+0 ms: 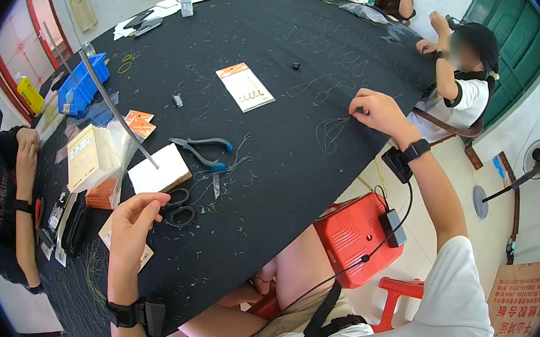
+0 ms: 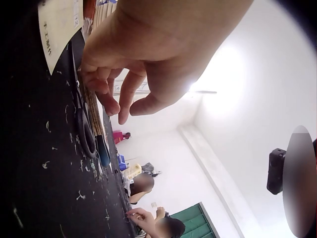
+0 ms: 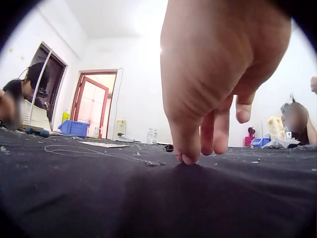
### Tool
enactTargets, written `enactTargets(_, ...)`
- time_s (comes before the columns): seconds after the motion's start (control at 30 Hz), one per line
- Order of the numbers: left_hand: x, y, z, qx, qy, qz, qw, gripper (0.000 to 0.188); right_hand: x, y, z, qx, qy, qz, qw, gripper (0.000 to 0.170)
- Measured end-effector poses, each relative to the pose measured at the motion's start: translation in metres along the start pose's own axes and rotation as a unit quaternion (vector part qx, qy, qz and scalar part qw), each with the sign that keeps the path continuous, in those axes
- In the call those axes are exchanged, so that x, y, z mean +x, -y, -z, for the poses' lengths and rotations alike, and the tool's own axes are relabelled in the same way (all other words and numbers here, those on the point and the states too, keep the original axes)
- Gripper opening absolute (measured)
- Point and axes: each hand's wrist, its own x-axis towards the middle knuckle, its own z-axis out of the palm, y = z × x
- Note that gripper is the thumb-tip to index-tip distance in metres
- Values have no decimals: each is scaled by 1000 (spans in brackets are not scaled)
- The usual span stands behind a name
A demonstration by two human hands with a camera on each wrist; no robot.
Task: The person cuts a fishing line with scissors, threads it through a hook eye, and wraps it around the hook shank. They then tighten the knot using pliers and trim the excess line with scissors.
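Observation:
My right hand [image 1: 381, 114] reaches to the table's right side, thumb and fingertips pinching the end of a looped thin line [image 1: 331, 135] down at the black cloth. In the right wrist view that hand [image 3: 213, 84] has its fingertips right at the cloth, the line [image 3: 89, 151] trailing to the left. My left hand [image 1: 135, 220] hovers beside black-handled scissors [image 1: 179, 208], fingers loosely bent with nothing between them. The left wrist view shows the same hand [image 2: 143, 59] above the scissors [image 2: 85, 126]. Blue-handled pliers [image 1: 202, 151] lie beyond, near tangled line [image 1: 238, 162].
A metal rod [image 1: 118, 113] rises from a white-topped block [image 1: 159, 169]. A card with several hooks [image 1: 245, 88] lies mid-table. Stacked packets [image 1: 93, 156] and a blue bin [image 1: 83, 83] stand left. More loops [image 1: 321, 88] lie far right; other people sit around.

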Motion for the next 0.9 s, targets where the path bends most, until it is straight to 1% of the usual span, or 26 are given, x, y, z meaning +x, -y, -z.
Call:
enactTargets(0.03, 0, 0, 0, -1, -1, -2, 1000, 17, 0, -2, -1, 0, 0, 0, 1000, 10)
enactTargets(0.1, 0, -1, 0, 0, -2, 2, 1000, 17, 1, -8, -6, 1, -53, 47, 997, 7)
enactTargets(0.23, -1, -2, -1, 5, -4, 5, 1000, 16, 2, -13, -9, -16, -56, 42, 997, 7)
enactTargets(0.3, -1, -2, -1, 3, -3, 5, 1000, 16, 1, -12, -11, -56, -75, 65, 993, 6)
enactTargets(0.53, -1, -2, 0, 0, -1, -2, 1000, 16, 2, -12, -15, -24, -85, 86, 992, 5)
enactTargets(0.63, -1, -3, -1, 1, -4, 4, 1000, 16, 3, -12, -14, -30, -62, 81, 994, 6)
enactTargets(0.73, -1, -2, 0, 2, -3, 1, 1000, 16, 2, -11, -15, -62, -66, 94, 991, 6)
enactTargets(0.8, -1, -2, 0, 0, -1, -2, 1000, 16, 1, -9, -16, -124, -91, 128, 980, 5)
enactTargets(0.83, -1, -1, 0, -3, 1, -4, 1000, 16, 1, -8, -17, -124, -91, 128, 980, 5)
enactTargets(0.9, -1, -2, 0, -2, 1, -4, 1000, 16, 0, -8, -19, -178, -79, 118, 974, 5)
